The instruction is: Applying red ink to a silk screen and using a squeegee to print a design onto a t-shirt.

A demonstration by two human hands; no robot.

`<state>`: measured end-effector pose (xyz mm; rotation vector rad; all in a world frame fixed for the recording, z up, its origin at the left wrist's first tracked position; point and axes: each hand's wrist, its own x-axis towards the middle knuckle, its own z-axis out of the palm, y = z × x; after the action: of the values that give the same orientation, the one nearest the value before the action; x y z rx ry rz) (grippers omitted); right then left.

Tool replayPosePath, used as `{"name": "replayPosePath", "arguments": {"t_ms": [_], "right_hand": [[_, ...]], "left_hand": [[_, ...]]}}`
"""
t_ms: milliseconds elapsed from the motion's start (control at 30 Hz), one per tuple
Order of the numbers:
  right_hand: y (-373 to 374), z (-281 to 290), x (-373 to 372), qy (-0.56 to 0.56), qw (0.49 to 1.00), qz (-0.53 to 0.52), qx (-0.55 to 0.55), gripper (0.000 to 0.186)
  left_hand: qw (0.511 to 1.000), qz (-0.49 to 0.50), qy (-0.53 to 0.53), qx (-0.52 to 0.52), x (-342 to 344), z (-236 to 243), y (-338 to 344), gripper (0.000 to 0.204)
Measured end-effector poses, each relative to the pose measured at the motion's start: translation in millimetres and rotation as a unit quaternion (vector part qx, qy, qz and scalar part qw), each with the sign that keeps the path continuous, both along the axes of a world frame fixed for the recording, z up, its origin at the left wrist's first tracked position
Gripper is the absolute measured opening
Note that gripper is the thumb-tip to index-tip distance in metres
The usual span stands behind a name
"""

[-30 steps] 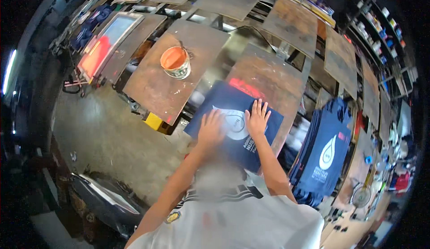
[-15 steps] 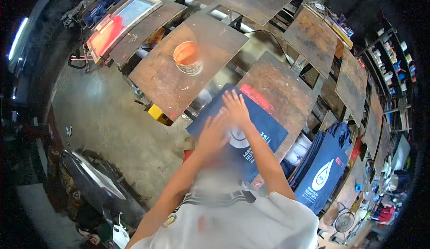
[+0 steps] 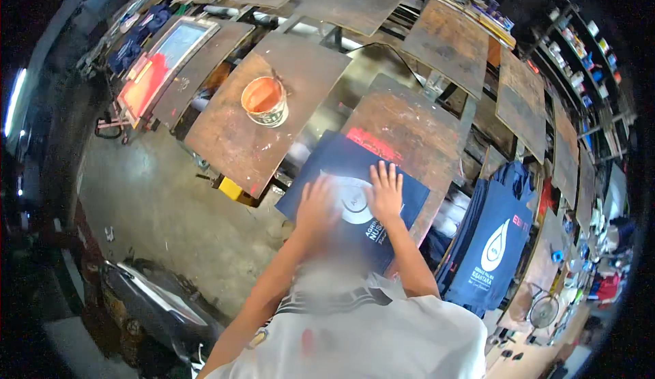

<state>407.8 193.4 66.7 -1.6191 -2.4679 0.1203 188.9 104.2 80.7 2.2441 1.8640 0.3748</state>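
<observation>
A navy fabric bag [image 3: 409,198] with a white drop-shaped print lies on a worn board [image 3: 402,116] with red paint on it. My left hand [image 3: 312,205] rests on the bag's left part, left of the print, its fingers spread and slightly blurred. My right hand [image 3: 386,191] lies flat with fingers apart on the bag, just right of the print. Neither hand grips anything. To the right hangs or lies a thick stack of similar navy bags [image 3: 488,242]. A bucket [image 3: 266,113] of orange paint stands on the neighbouring board up-left.
More flat boards [image 3: 447,38] on metal frames surround me. A framed screen [image 3: 174,51] with red paint is at the left. A dark motorbike [image 3: 153,297] stands low left on the concrete floor [image 3: 157,195]. Shelves of containers [image 3: 576,58] are at the far right.
Half a second ago my right hand reached up over the middle of the print near my left; now it is back on the right of the print. The camera view has shifted slightly.
</observation>
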Motion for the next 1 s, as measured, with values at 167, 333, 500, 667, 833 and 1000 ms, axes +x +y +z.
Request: {"name": "replayPosePath", "arguments": {"t_ms": [167,333,500,667,833,1000], "right_hand": [[-9.8,-4.4,66.4,-0.018,0.993,-0.113,0.032,0.069],[-39.3,-7.8,52.3,0.038,0.961,-0.261,0.082,0.073],[-89.2,-9.0,32.7,0.061,0.987,-0.149,0.030,0.076],[-62.3,-12.7,108.3,0.003,0.923,-0.381,0.057,0.075],[-81.1,-3.5,81.8,0.058,0.962,-0.260,0.066,0.078],[-165.7,-15.9,6.3,0.088,0.980,-0.177,0.013,0.078]], "left_hand": [[0.999,0.010,-0.001,0.039,7.8,-9.4,-12.3,0.069],[0.999,0.013,-0.005,0.034,16.1,-3.6,-27.8,0.069],[0.998,0.004,0.041,0.042,29.4,-5.3,-34.4,0.071],[0.998,-0.011,0.012,0.068,53.2,-15.8,-33.3,0.069],[0.997,-0.004,0.008,0.071,44.9,-26.8,-38.3,0.067],[0.997,-0.016,0.005,0.074,40.4,-34.1,-35.3,0.067]]}}
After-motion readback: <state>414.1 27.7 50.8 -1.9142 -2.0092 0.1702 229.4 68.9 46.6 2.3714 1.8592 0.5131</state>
